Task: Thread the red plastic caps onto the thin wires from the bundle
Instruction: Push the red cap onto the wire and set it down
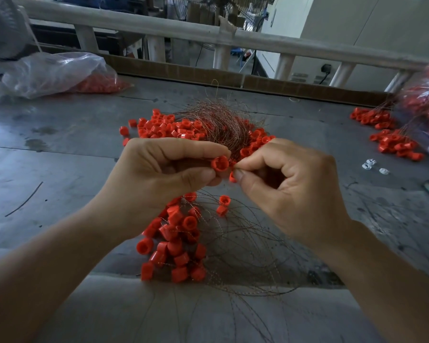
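Grey table (60, 149), loose caps (164, 127) heaped by the bundle (221, 122) within reach — left hand (164, 167) pinches one cap (220, 163), bore turned toward right hand (290, 179), which pinches what seems a wire end, too fine to see, for feeding through.

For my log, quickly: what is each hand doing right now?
Left hand: pinches a red cap between thumb and forefinger.
Right hand: thumb and forefinger pinched beside that cap, likely on a thin wire.
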